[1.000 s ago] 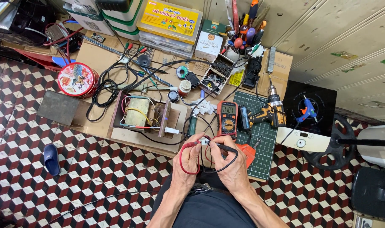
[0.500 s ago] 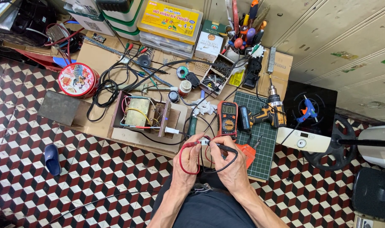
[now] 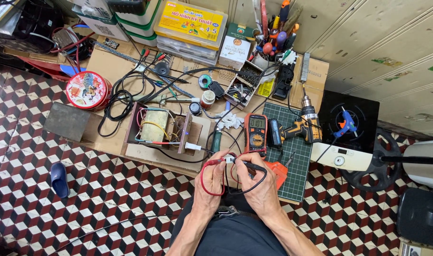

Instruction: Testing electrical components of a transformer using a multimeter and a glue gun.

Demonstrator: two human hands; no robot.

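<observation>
My left hand grips a red test probe, its red lead looping down below the hand. My right hand grips a black test probe with a black lead looping under it. Both probe tips meet on a small white part held between the two hands. Just beyond the hands lies an orange and black multimeter with a lit display. To its left stands a transformer in an open wooden frame.
A cordless drill lies on the green cutting mat. A round red tin, black cables, plastic parts boxes and a cup of tools crowd the cardboard-covered bench. An induction hob carries a blue glue gun. A blue slipper lies on the tiled floor.
</observation>
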